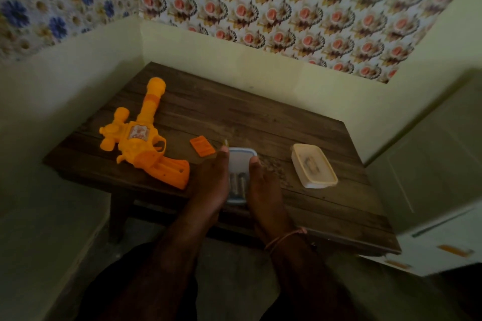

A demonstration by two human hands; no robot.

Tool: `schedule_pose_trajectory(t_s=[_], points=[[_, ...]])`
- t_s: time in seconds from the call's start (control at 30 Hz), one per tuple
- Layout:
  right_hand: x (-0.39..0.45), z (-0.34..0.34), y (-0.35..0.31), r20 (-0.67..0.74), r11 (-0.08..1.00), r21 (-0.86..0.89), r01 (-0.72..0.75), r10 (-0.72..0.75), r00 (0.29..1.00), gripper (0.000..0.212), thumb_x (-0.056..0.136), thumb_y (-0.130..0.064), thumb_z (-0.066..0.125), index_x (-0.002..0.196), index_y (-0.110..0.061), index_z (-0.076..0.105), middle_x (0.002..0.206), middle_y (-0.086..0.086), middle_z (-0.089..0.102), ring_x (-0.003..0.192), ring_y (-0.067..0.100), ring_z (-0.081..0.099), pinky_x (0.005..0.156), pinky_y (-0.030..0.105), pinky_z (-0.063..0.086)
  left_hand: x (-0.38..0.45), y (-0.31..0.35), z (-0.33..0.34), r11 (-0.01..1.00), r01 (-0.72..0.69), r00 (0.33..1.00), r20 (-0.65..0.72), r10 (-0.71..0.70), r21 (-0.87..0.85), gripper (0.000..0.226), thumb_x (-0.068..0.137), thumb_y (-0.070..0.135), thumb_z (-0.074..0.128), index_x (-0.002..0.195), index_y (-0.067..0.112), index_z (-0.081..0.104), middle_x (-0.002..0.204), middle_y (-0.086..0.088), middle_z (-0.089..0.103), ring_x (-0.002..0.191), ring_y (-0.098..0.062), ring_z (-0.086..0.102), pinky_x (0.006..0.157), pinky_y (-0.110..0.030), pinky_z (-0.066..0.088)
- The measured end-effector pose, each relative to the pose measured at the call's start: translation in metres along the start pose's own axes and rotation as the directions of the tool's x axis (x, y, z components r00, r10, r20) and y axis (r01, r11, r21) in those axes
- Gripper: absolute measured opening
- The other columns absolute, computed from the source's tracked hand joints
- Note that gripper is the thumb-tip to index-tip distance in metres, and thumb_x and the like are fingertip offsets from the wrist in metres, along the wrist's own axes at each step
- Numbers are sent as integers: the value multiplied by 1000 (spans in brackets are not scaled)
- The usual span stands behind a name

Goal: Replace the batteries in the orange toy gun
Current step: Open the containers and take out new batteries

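- Orange toy gun (146, 146) lies at ten o'clock, battery cover (202, 147) off
- Left hand (208, 182) and right hand (263, 182) grip the battery box (238, 172); opening it likely comes next

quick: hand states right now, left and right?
Left hand: grips the left side of the clear container.
Right hand: grips the container's right side.
Batteries lie inside it.

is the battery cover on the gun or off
Off: the orange cover lies on the table, apart from the toy gun.
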State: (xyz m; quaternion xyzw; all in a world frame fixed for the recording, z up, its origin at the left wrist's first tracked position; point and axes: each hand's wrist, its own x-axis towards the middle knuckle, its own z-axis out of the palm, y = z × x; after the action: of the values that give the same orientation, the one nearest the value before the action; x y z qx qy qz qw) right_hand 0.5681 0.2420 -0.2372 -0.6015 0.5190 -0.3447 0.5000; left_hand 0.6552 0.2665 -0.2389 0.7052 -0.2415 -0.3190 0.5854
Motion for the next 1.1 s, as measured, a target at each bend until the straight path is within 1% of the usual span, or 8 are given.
schedule_pose_trajectory(t_s=[0.2,0.37,0.47,0.57,0.77,0.87,0.97,1.1], points=[[-4,-12,1,40,1000,-7,17,-17,999,36,99,-49,32,79,-31,56,93,2,68,84,12,67,75,32,57,-9,3,6,999,-41,999,28,40,19,32,101,41,39,99,18,61,109,-13,62,100,-27,58,95,-41,46],[-5,-18,3,50,996,68,-60,57,997,31,97,-49,37,79,-33,57,88,-3,67,83,13,68,78,36,57,-9,-2,13,998,63,998,22,-63,-3,33,99,50,38,87,25,56,96,-5,57,94,-27,59,94,-45,48],[-4,-27,2,77,987,99,-123,116,990,24,94,-47,47,95,-29,62,98,2,69,87,15,69,78,38,58,-5,-9,19,994,100,995,10,-100,-33,39,97,56,38,78,27,56,104,-9,64,96,-28,62,92,-47,49],[-1,-39,3,102,975,84,-207,198,975,26,91,-31,60,115,-23,53,107,0,63,89,12,65,68,30,58,0,-11,21,993,99,995,-11,-100,-57,37,97,53,41,77,27,58,97,-6,66,84,-22,63,75,-36,52],[35,-57,9,-108,983,-6,-183,182,977,18,88,-25,64,104,-18,61,102,2,69,92,17,68,81,41,58,26,-15,18,995,21,999,-32,-24,-100,58,74,72,42,59,22,66,70,-9,65,83,-43,66,80,-59,53],[68,-59,16,-210,978,-122,-172,144,967,8,83,-26,68,88,-20,66,96,6,71,89,25,68,80,49,57,37,-1,15,995,-26,999,-40,22,-99,53,82,60,44,57,18,66,63,-6,63,79,-39,67,78,-54,54],[90,-56,16,-253,957,-236,-171,109,961,21,86,-24,66,101,-10,70,97,12,71,90,30,68,80,43,57,48,7,17,989,-87,996,-9,86,-122,56,76,61,43,73,12,69,65,-19,59,71,-44,59,68,-40,47],[108,-48,16,-242,919,-366,-148,59,969,31,87,-31,66,102,-4,71,96,16,72,90,30,68,74,33,54,54,4,18,975,-11,999,32,19,-223,41,86,48,49,63,16,59,42,8,44,49,-18,40,54,-27,29]])
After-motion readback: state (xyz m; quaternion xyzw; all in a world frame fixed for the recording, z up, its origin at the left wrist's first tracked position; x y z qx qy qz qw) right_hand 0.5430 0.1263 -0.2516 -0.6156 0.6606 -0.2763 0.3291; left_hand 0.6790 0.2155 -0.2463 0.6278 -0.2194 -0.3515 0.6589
